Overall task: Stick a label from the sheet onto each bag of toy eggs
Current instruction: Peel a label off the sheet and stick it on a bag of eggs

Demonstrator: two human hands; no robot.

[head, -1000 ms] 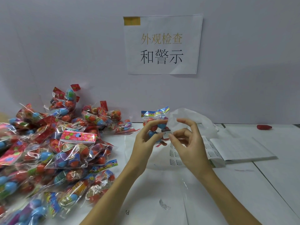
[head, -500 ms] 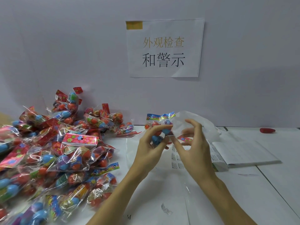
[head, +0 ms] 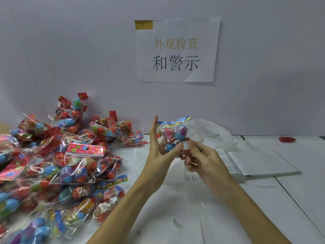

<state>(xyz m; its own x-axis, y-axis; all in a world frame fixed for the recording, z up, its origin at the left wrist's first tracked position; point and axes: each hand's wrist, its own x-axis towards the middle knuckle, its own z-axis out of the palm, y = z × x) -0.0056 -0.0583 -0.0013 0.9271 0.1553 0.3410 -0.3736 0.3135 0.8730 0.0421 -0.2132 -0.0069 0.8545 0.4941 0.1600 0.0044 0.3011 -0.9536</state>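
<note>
While the left hand props the bag of toy eggs upright above the table, its thumb presses the bag's lower front and its index finger stands straight up at the bag's 9 o'clock side. Bag's long axis runs 12 to 6, printed header card at 12. Right hand sits at the bag's 5 o'clock, fingers curled, pinching a small white label thumb-to-forefinger; label is touching or just off the film at the bag's 6 o'clock end, cannot tell which. Judgement: the press goes toward 11 from the right hand, against the left thumb as backing. Right hand is the nearer one to the label sheet, which lies at its 3 o'clock. Pile of bagged eggs fills 9 o'clock, well apart.
</note>
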